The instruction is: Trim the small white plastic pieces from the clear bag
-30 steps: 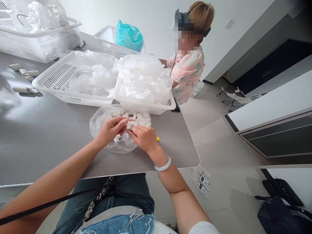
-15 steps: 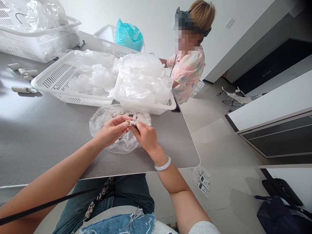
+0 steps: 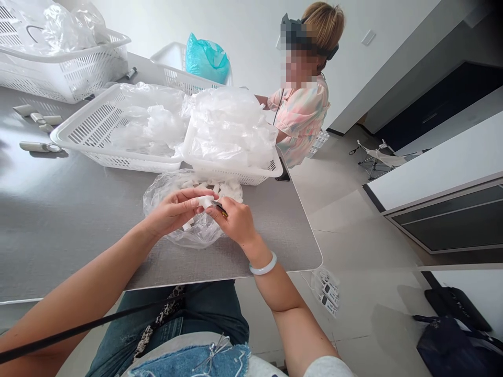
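My left hand (image 3: 173,212) pinches a small white plastic piece (image 3: 204,201) between thumb and fingers. My right hand (image 3: 236,222) is closed around a thin dark tool (image 3: 220,209) whose tip meets that piece. Both hands hover over a clear plastic bag (image 3: 165,191) full of small white pieces, lying on the grey table (image 3: 78,230) near its front right corner.
Two white baskets (image 3: 98,125) (image 3: 236,173) stuffed with clear bags stand just behind the bag; more baskets (image 3: 66,78) and a teal bag (image 3: 206,57) sit farther back. Small white parts (image 3: 37,146) lie at the left. Another person (image 3: 301,112) sits at the table's far right end.
Both hands shifted slightly up and apart over the bag. The white piece has turned in my left fingers, and the dark tool now shows in my right hand.
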